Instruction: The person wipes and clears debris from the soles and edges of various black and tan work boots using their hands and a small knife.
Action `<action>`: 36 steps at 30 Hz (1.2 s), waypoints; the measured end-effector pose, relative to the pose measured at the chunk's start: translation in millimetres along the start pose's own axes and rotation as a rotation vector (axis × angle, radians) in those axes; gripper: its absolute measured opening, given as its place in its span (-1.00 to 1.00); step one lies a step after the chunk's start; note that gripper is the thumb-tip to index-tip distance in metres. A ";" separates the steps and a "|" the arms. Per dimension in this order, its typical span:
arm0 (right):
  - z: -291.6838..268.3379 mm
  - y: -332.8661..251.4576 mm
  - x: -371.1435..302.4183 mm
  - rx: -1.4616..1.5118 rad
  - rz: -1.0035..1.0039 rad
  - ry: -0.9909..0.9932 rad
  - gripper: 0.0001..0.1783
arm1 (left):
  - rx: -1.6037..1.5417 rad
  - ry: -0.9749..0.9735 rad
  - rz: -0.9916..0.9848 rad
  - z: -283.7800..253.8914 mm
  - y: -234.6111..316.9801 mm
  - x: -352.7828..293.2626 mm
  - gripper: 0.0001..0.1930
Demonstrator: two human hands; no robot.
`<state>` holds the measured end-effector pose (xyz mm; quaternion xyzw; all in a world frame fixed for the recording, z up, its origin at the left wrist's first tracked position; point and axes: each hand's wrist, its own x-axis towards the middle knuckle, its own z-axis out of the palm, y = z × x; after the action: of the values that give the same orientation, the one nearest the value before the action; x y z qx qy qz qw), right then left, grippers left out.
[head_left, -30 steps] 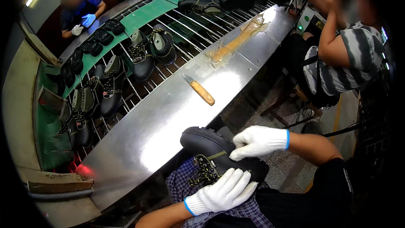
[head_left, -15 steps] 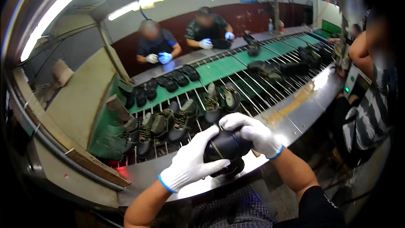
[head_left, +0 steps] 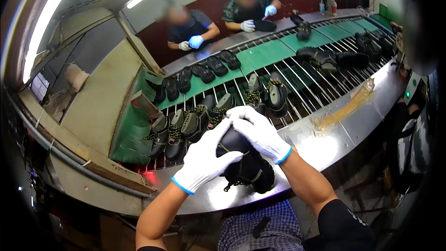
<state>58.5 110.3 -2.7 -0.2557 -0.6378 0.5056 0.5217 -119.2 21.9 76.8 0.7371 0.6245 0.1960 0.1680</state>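
Note:
Between my hands is a black work shoe (head_left: pixel 242 167) with yellow stitching, held over the metal ledge at the conveyor's near side. Its toe points away from me, and dark laces hang near its collar end. My left hand (head_left: pixel 204 158), in a white glove with a blue cuff, grips the shoe's left side with the thumb across the upper. My gloved right hand (head_left: pixel 260 132) is curled over the toe from the right, its fingertips close to those of the left. Beyond them, a row of black shoes with yellow-flecked laces (head_left: pixel 174 137) stands on the conveyor bars.
Black soles (head_left: pixel 216 66) lie on a green belt (head_left: pixel 253 60) farther back. More shoes (head_left: pixel 318 58) rest on the rollers at right. Brown tape (head_left: pixel 346 109) covers part of the metal ledge (head_left: pixel 320 135). Two gloved co-workers (head_left: pixel 193 32) work across the conveyor; another person is at right.
The shoe has turned in my hands, so more of its upper and laces now shows. My right hand has shifted left over the toe. The whole view has swung.

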 end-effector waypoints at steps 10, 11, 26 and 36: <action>-2.6 18.7 -68.0 -0.329 0.111 -0.187 -0.06 | -0.103 0.124 0.091 9.0 -56.4 -9.7 0.02; -6.5 23.9 -81.9 -0.365 0.169 -0.265 -0.15 | -0.285 0.075 -0.052 5.6 -60.8 -11.9 0.02; 8.7 40.0 -153.9 -0.266 0.274 -0.154 0.08 | -0.253 0.285 0.018 2.1 -59.0 -78.1 0.18; 2.5 -13.0 -97.5 0.593 0.037 -0.134 0.04 | -0.342 0.470 0.491 33.5 -2.7 -98.1 -0.18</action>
<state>90.5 21.4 -30.3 -0.0698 -0.4905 0.6948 0.5213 -118.8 -74.5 38.7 0.7610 0.4093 0.4955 0.0886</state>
